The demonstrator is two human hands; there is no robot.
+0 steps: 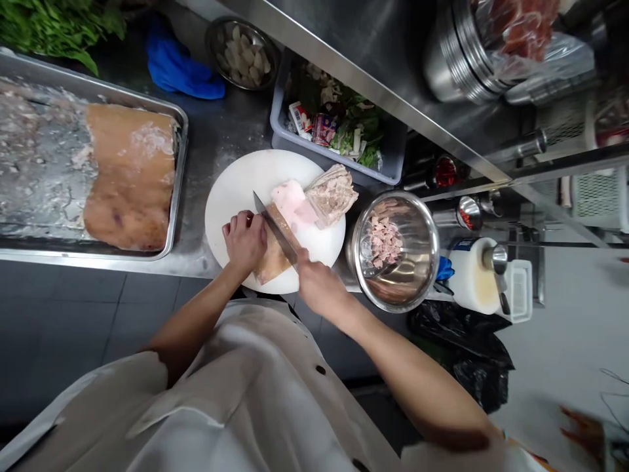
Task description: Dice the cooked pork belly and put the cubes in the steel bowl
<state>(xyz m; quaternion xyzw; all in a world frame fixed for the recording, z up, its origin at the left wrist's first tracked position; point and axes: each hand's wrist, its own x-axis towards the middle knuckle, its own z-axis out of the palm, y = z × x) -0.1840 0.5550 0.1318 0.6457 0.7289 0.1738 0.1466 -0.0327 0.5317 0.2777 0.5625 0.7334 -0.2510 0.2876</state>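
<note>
My right hand [317, 283] grips the handle of a kitchen knife [281, 233], its blade slanting up and left across a piece of skin-on meat [272, 259]. With curled fingers, my left hand [246, 241] holds that meat down, just left of the blade. Both are over a round white cutting board [226, 187]. Beyond the knife lie a pale, fatty slab [295, 202] and a chunk of cooked meat [333, 195] at the board's right edge. A steel bowl [427, 249] right of the board holds small chopped meat pieces [384, 241].
At left, a metal tray [179, 177] carries a large skin-on slab [130, 177]. Behind the board stand a grey bin [334, 154] of scraps and a small bowl of peeled cloves [246, 59]. A blue glove [179, 65] lies nearby. A steel shelf [373, 98] overhangs the back right.
</note>
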